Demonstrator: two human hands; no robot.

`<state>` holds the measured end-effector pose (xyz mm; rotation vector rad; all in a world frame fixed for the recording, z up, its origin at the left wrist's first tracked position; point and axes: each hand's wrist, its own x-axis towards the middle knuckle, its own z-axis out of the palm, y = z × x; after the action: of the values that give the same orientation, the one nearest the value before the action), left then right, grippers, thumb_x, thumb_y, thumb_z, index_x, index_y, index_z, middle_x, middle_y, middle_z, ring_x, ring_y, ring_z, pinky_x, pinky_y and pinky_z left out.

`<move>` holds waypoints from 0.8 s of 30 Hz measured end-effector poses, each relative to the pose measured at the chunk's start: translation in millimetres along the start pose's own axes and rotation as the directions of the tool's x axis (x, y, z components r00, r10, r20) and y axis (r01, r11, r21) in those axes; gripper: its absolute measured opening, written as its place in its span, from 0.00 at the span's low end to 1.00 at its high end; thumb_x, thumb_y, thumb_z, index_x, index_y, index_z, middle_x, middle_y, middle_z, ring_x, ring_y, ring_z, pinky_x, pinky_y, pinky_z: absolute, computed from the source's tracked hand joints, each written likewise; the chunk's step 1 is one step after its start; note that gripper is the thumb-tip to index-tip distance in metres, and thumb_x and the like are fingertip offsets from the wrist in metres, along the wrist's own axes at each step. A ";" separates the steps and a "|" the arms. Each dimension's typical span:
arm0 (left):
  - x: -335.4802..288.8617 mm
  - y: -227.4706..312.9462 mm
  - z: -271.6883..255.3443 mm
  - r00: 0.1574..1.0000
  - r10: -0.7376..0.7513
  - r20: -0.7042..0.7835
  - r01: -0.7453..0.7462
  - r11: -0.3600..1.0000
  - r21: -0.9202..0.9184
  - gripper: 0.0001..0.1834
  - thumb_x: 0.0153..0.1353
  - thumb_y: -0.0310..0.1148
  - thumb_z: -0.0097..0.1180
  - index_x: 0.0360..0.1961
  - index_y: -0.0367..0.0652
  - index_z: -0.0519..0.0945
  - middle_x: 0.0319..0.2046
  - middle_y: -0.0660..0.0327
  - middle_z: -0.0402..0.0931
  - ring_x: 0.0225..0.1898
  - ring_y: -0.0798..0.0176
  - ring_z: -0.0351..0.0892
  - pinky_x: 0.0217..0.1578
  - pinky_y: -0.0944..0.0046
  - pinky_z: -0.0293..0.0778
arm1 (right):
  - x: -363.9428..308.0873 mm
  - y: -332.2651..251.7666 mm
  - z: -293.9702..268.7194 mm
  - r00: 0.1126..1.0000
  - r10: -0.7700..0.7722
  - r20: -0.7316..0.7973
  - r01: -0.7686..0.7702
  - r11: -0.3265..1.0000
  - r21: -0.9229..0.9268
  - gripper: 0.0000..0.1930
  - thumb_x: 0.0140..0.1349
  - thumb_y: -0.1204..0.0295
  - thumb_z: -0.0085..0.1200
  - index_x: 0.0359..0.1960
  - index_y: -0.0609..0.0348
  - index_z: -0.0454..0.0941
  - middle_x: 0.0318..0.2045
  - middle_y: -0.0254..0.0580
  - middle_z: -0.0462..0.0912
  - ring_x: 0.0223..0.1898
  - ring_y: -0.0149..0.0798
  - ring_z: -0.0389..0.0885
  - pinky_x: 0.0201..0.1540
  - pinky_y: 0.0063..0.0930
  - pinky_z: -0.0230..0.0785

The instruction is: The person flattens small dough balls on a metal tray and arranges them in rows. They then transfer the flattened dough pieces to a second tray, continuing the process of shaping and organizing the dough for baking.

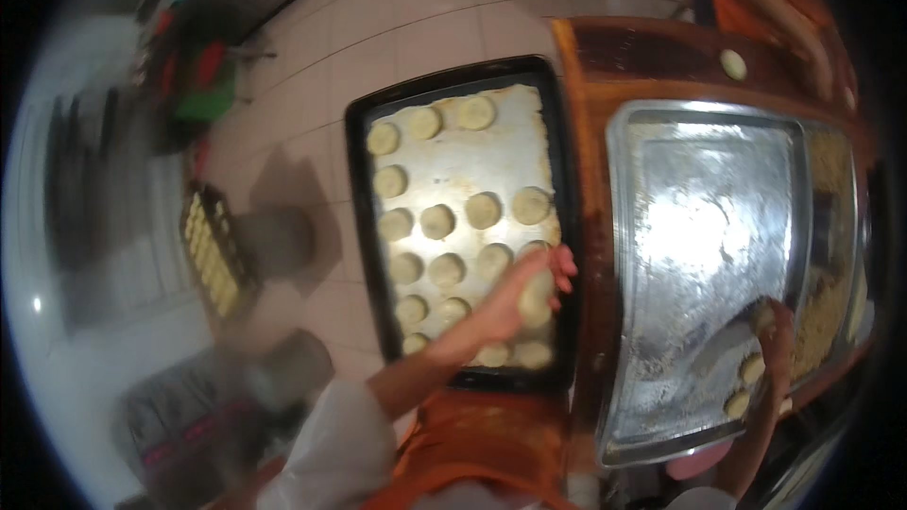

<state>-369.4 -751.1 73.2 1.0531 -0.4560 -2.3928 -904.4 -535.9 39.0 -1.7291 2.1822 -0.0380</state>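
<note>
My left hand (518, 300) is closed around a pale, flat dough round (536, 298), low over the right side of a dark-rimmed baking tray (357, 175). Rows of similar rounds, such as this dough round (483, 211), lie on that tray, and some near my hand are partly hidden. To the right, my right hand (777, 332) reaches over a large silver tray (661, 316). Its fingers are curled, a little blurred, around what looks like another dough round. Just below it, a dough round (752, 368) and a second one (737, 404) rest on the silver tray.
A wooden table (590, 170) bears the silver tray, with a tray of brown crumbly material (824, 302) beyond. Another person's arm (789, 24) reaches over the far right, near a pale oval piece (732, 64). A loaded tray (213, 255) stands lower left, above the tiled floor (416, 9).
</note>
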 end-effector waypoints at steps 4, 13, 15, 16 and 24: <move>25.6 66.5 -122.8 0.748 0.577 -0.328 -0.166 0.641 0.749 0.24 0.57 0.38 0.59 0.53 0.44 0.70 0.48 0.63 0.70 0.45 0.68 0.69 0.43 0.67 0.69 | 10.1 0.5 -24.0 0.991 0.057 0.118 -0.042 0.992 -0.121 0.27 0.41 0.80 0.57 0.49 0.61 0.69 0.42 0.50 0.72 0.46 0.52 0.70 0.50 0.38 0.63; 42.5 82.4 -202.0 0.680 0.733 0.020 0.100 -0.120 0.988 0.37 0.47 0.28 0.63 0.60 0.39 0.62 0.58 0.46 0.59 0.58 0.42 0.60 0.58 0.53 0.61 | 37.4 -180.9 -42.5 0.912 0.381 0.153 -0.307 0.385 0.870 0.25 0.49 0.77 0.55 0.52 0.58 0.67 0.42 0.37 0.70 0.42 0.32 0.71 0.46 0.26 0.67; 50.0 85.3 -204.9 0.726 0.677 0.123 -0.020 -0.157 0.987 0.36 0.47 0.26 0.62 0.60 0.39 0.63 0.60 0.48 0.58 0.60 0.43 0.59 0.59 0.54 0.60 | 54.9 -265.6 -60.6 0.933 0.277 0.229 -0.334 0.436 0.836 0.25 0.49 0.77 0.55 0.52 0.60 0.67 0.43 0.39 0.71 0.44 0.35 0.72 0.47 0.27 0.68; 48.8 87.3 -207.7 0.725 0.678 0.120 -0.049 -0.123 0.991 0.35 0.48 0.25 0.62 0.59 0.40 0.64 0.60 0.49 0.58 0.61 0.46 0.58 0.59 0.57 0.61 | 68.0 -295.6 -62.6 0.937 0.212 0.277 -0.346 0.459 0.818 0.25 0.50 0.77 0.55 0.52 0.61 0.67 0.44 0.40 0.71 0.45 0.36 0.73 0.47 0.28 0.69; 40.8 104.3 -206.0 0.744 0.654 0.137 -0.002 -0.203 0.979 0.37 0.51 0.37 0.62 0.60 0.37 0.61 0.61 0.50 0.58 0.62 0.47 0.57 0.63 0.51 0.50 | 192.2 -501.2 64.0 0.916 -0.372 -0.147 0.383 0.709 0.592 0.19 0.55 0.80 0.54 0.50 0.57 0.71 0.45 0.50 0.75 0.49 0.51 0.74 0.50 0.36 0.68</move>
<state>-207.2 -881.7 -34.6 1.5923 -2.2613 -0.6965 -452.3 -832.2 48.8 -1.7218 1.5152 -0.7823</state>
